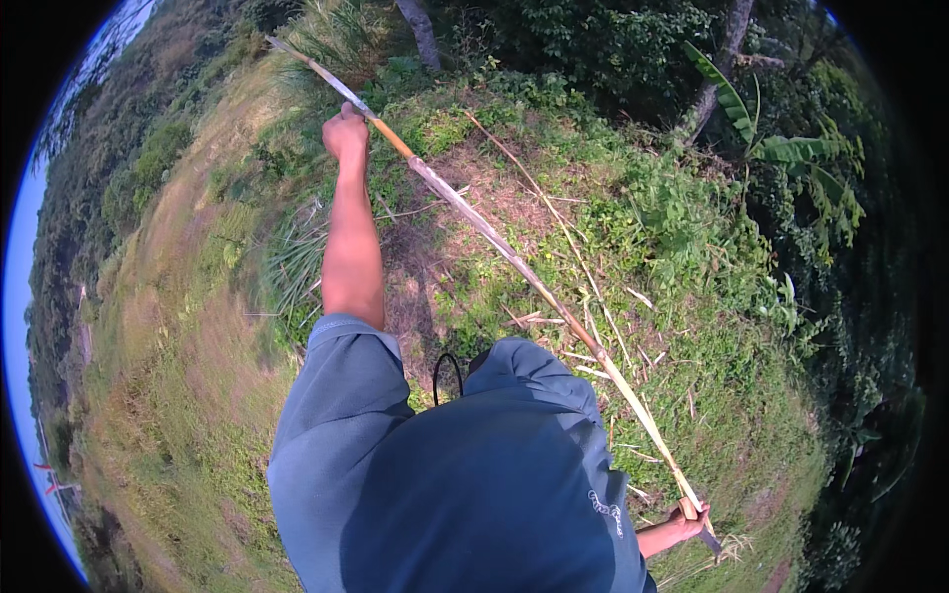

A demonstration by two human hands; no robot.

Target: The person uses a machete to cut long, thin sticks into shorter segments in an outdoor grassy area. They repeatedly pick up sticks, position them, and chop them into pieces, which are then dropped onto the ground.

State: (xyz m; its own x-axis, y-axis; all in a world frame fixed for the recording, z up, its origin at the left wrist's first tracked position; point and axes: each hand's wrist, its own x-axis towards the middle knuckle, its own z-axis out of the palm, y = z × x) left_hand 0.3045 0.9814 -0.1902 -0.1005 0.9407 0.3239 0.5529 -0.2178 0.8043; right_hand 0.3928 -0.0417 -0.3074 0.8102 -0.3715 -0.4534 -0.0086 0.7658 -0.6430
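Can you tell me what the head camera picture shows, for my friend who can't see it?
A person in a blue shirt holds a long thin cane with both hands: the left hand stretched far ahead, the right hand low near a knife. Below lie grass and a bare dirt patch.

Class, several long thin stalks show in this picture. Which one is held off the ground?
The long cane, gripped by the left hand and right hand. The thinner dry stalk beside it lies loose on the grass.
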